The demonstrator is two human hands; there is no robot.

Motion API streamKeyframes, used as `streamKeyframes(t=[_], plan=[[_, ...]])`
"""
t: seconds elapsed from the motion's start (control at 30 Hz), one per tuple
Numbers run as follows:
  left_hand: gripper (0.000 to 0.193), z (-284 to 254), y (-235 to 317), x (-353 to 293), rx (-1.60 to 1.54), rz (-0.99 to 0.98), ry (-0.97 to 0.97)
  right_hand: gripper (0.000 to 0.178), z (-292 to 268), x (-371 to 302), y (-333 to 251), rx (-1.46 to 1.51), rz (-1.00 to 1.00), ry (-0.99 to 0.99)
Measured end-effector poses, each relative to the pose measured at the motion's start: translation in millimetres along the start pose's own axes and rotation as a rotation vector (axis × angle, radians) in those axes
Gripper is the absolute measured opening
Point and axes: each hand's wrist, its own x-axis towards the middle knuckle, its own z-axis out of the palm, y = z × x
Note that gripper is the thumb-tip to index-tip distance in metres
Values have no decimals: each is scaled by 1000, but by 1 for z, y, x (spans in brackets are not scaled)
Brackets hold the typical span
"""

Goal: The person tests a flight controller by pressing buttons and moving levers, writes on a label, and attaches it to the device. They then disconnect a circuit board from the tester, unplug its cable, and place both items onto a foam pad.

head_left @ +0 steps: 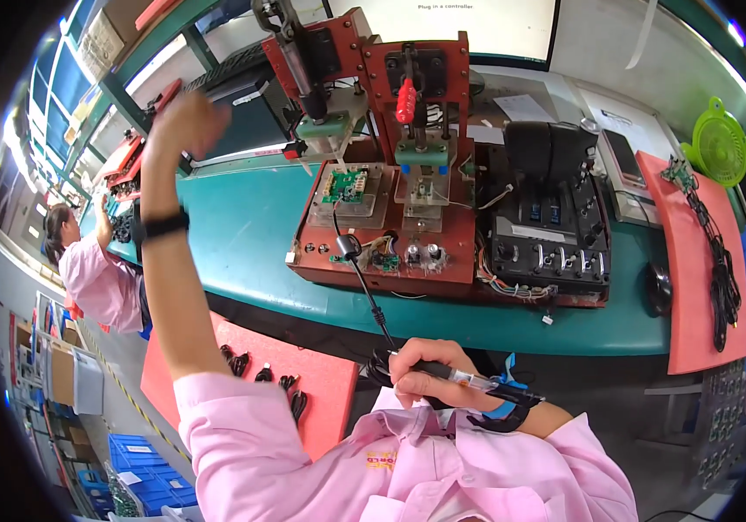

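Observation:
My left hand (186,126) is raised at the upper left, left of the red test fixture (373,277). It is smeared by motion, and its fingers cannot be made out. Near my chest, my right hand (434,370) is closed round a coiled black cable (379,367), with a pen (469,378) lying along the same hand. The cable runs up through a black cylindrical bead (349,247) to a green circuit board (344,185), which sits flat on the fixture's clear plate. Above the board stands a toggle clamp press (310,96).
A second press with a red handle (405,101) stands beside the first. Right of it are a black control panel (547,235), a mouse (656,289) and a pink foam sheet (695,261) with cables. More coiled cables lie on pink foam (251,391) at lower left. A co-worker (95,270) sits far left.

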Motion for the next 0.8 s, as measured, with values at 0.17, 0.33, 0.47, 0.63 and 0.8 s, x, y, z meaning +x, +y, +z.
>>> streamKeyframes(t=[0.17,0.33,0.47,0.63,0.8], plan=[[46,94,72,-75,-448,400,-40,6,3,12,-28,-20,-206,8],[59,138,80,-51,-754,475,-35,10,14,24,-47,71,-308,96],[58,127,97,-45,-795,522,-120,13,18,26,-42,81,-344,112],[54,133,88,-33,-853,655,-120,14,21,32,-43,-3,-333,139],[51,131,89,-35,-988,659,-182,15,24,41,-66,-38,-412,212]])
